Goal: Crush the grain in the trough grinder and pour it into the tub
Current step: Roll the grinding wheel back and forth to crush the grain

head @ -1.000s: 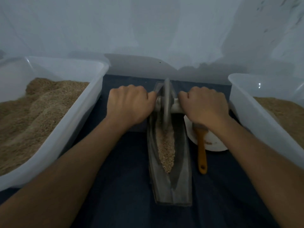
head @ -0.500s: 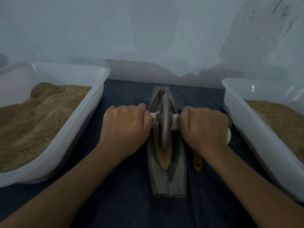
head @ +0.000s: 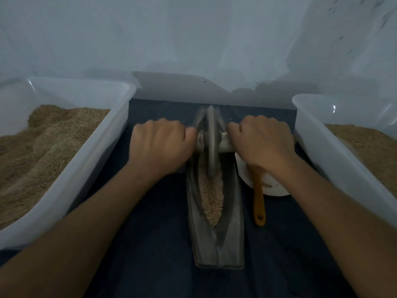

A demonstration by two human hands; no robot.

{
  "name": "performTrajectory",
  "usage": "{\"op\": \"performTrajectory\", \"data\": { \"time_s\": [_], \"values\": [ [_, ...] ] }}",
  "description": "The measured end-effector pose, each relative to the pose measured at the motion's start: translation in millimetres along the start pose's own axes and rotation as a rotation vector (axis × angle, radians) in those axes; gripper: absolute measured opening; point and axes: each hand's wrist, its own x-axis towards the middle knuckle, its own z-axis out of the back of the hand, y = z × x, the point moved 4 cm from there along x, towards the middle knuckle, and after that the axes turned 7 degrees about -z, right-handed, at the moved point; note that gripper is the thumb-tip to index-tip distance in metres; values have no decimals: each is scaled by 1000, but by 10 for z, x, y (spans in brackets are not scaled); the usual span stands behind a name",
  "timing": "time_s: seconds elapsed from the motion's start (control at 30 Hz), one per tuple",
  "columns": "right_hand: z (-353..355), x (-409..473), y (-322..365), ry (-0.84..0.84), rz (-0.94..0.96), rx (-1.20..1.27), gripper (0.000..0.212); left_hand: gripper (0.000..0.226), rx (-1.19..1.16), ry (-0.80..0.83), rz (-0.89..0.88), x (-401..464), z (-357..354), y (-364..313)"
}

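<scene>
Grinder wheel (head: 211, 145) between gripping hands (head: 211, 143)

Both hands (head: 211, 143) fisted (knuckles up), arms extended fwd.

My grey trough grinder (head: 217, 237) holds tan grain (head: 211, 194) on the dark blue cloth (head: 154, 244). Translucent white tubs (head: 71, 175) flank it; an orange-handled brush (head: 258, 203) crosses a white dish (head: 277, 188).

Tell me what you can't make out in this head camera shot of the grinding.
- Head view: axle handle ends, hidden inside left hand and right hand.
- Brush head, covered by the right wrist.
- White dish, partly hidden.
- Both tubs, left tub and right tub, cut off by frame edges.
</scene>
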Motion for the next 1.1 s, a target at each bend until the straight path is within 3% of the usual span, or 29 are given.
{"op": "performTrajectory", "data": {
  "time_s": [0.1,0.17,0.27,0.33,0.47,0.6,0.77,0.97,1.1],
  "values": [
    [-208,366,-101,280,-9,-23,56,51,-67,159,38,421,-72,198],
    [-285,483,-150,416,1,-14,42,52,-101,247,71,559,-143,224],
    [-312,503,-174,461,24,14,19,48,-96,174,168,581,-145,207],
    [-240,412,-163,405,-53,28,35,44,-52,114,150,506,-117,176],
    [-11,20,-20,-39,-58,-28,42,18,-23,-50,-17,89,-39,46],
    [163,-539,72,-212,-124,54,52,34,-153,-235,88,-304,105,-51],
    [268,-821,55,-268,-94,98,48,31,-190,-294,79,-394,214,-139],
    [214,-519,75,-239,-114,70,56,35,-185,-271,141,-293,81,-47],
    [43,-118,-10,-72,-82,44,60,31,37,-179,62,-43,-8,-15]
  ]
}}
